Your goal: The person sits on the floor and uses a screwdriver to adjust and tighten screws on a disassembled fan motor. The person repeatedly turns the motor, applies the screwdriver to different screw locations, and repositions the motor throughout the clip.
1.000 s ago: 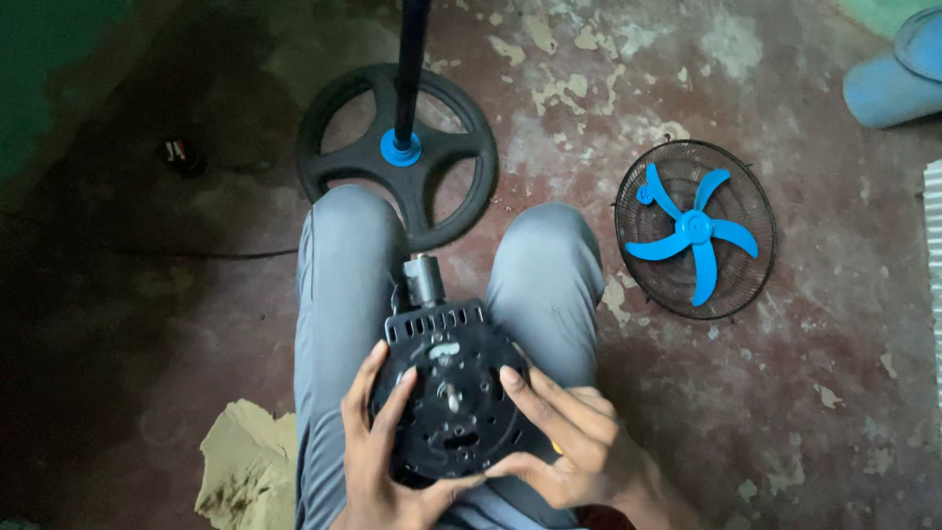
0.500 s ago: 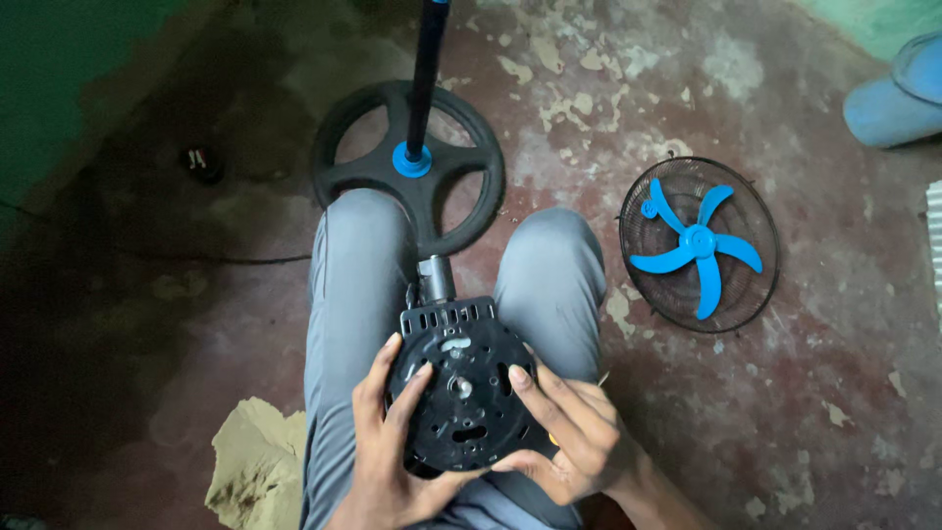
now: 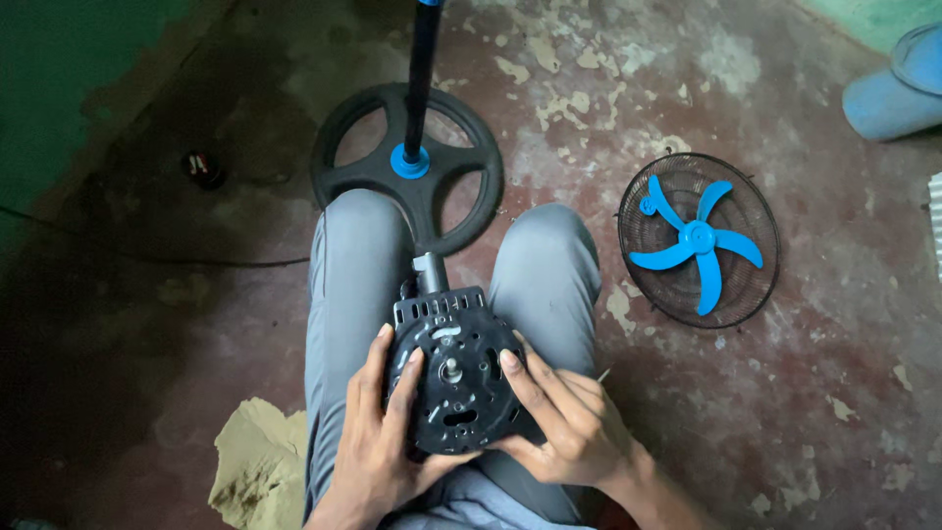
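Item: black fan motor [image 3: 453,373], on lap | left hand [image 3: 378,432], right hand [image 3: 564,427]: fingers spread, gripping rim | Handling: support underneath, avoid shaft [image 3: 450,370] | Far right: blue fan blade [image 3: 695,240]

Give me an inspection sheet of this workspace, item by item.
Surface: worn reddish concrete floor with pale patches.
Job's things: black fan motor housing on the lap, shaft facing up.
Clutter: tan rag; wire fan guard with blue fan blade; round black stand base with pole; small dark object.
Hands: left hand and right hand grip the housing.
Cables: thin dark cable along the floor.
Surroundings: green wall; blue container.
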